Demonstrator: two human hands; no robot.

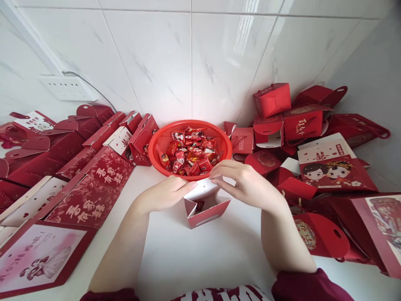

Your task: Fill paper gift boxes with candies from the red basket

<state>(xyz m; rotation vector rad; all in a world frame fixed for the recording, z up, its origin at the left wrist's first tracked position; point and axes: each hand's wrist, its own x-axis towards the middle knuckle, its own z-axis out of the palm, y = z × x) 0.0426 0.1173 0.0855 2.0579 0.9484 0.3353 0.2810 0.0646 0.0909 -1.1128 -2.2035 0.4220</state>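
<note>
A small red paper gift box (210,216) with a white inner side stands on the table in front of me, its top open. Something dark red shows inside, too shaded to name. My left hand (166,193) holds the box's raised white flap at its left, thumb on the near face and fingers mostly hidden behind. At the flap's right edge, my right hand (242,182) pinches with thumb and fingertips. Just beyond both hands sits a red plastic basket (153,155) of wrapped candies (191,152).
Red gift boxes (94,188) stand in rows along the left. More boxes (302,121) lie in a loose pile at the right, some with handles. A tiled wall (163,62) closes off the back, with a power socket (67,88) and cable at the left. The tabletop (200,259) is white.
</note>
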